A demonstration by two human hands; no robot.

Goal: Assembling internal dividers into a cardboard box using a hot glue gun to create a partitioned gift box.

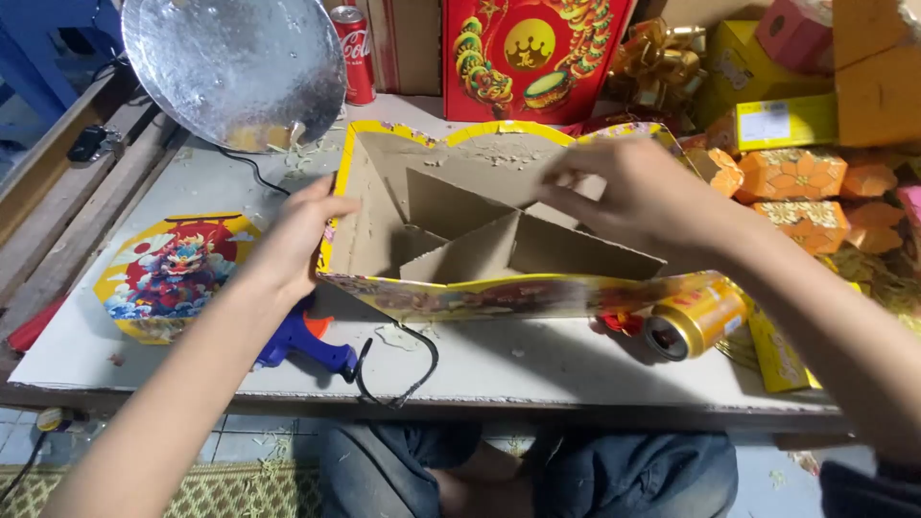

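On the grey table (pixel 537 369) sits an open cardboard box (pixel 484 240); left hand (pixel 297 235) grips its left wall, right hand (pixel 633 192) fingers pinch a cardboard divider (pixel 576 251) inside. Blue glue gun (pixel 302 341) lies near the left wrist.

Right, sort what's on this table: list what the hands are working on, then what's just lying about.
In hand:
- left hand on the cardboard box wall
- right hand on the cardboard dividers

Lying about:
- blue glue gun
- yellow can on its side
- red can
- silver discs
- dragon lid

Yellow-rimmed cardboard tray (pixel 480 240) mid-table, red-gold box (pixel 532 53) behind, orange-yellow boxes (pixel 791 173) stacked right.
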